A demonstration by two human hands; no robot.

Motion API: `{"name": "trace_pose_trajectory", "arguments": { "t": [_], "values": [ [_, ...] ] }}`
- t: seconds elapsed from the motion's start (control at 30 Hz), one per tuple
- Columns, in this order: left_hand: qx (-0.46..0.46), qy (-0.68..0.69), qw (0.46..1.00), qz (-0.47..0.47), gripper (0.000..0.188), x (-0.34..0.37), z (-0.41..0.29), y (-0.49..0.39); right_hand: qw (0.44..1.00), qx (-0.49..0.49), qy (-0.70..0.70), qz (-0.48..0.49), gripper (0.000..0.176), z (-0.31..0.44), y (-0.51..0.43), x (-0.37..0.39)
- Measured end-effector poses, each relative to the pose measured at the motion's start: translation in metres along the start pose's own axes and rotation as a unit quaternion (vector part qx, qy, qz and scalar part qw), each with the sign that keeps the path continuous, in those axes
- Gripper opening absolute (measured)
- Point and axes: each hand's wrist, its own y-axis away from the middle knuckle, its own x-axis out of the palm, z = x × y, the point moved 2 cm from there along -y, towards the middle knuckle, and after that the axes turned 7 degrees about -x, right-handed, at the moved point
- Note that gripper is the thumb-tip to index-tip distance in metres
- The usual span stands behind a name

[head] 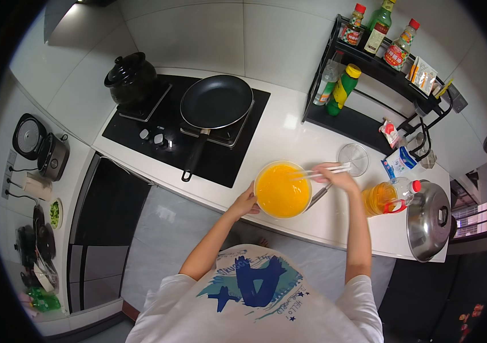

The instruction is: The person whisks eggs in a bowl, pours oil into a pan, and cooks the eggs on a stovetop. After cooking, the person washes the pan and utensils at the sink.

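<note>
A round bowl (pixel 311 201) of beaten egg (pixel 282 193) is at the front edge of the white counter. My left hand (pixel 245 203) grips the bowl's left rim. In my right hand (pixel 335 176) is a pair of chopsticks (pixel 308 173), blurred, their tips at the egg's surface. Partly hidden behind the bowl and my right hand lies a grey handle (pixel 320 196). A round wire strainer (pixel 353 160) rests on the counter just beyond my right hand.
A black frying pan (pixel 217 102) and a lidded black pot (pixel 131 81) stand on the cooktop (pixel 140 156). To the right are an oil bottle (pixel 383 199), a domed steel lid (pixel 428 223) and a black rack (pixel 380 64) of bottles. A rice cooker (pixel 52 156) stands open at the left.
</note>
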Motion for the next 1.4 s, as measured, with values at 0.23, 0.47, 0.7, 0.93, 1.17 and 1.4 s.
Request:
{"name": "trace_pose_trajectory", "arguments": {
  "t": [0.23, 0.47, 0.7, 0.93, 1.17, 1.4],
  "values": [
    [0.000, -0.005, 1.000, -0.008, 0.063, 0.000, 0.002, -0.001, 0.998, 0.052, 0.003, -0.039, 0.023, -0.007, -0.002, -0.006],
    [0.008, -0.002, 1.000, 0.000, 0.062, 0.000, 0.001, -0.002, 0.997, 0.057, 0.037, 0.030, 0.022, -0.001, -0.004, -0.008],
    [0.006, 0.020, 1.000, 0.005, 0.061, -0.001, 0.006, -0.005, 0.988, 0.124, 0.060, 0.066, 0.025, 0.004, -0.004, -0.005],
    [-0.010, 0.007, 1.000, -0.013, 0.059, -0.001, 0.006, -0.006, 0.993, 0.079, 0.079, -0.042, 0.024, -0.001, -0.004, -0.005],
    [-0.018, 0.019, 1.000, 0.006, 0.058, 0.002, -0.001, -0.001, 0.997, 0.059, 0.044, -0.004, 0.023, -0.001, -0.008, -0.004],
    [-0.018, 0.032, 0.999, 0.000, 0.058, 0.002, 0.000, -0.001, 0.996, 0.058, -0.001, 0.072, 0.022, 0.007, -0.013, 0.005]
  ]
}}
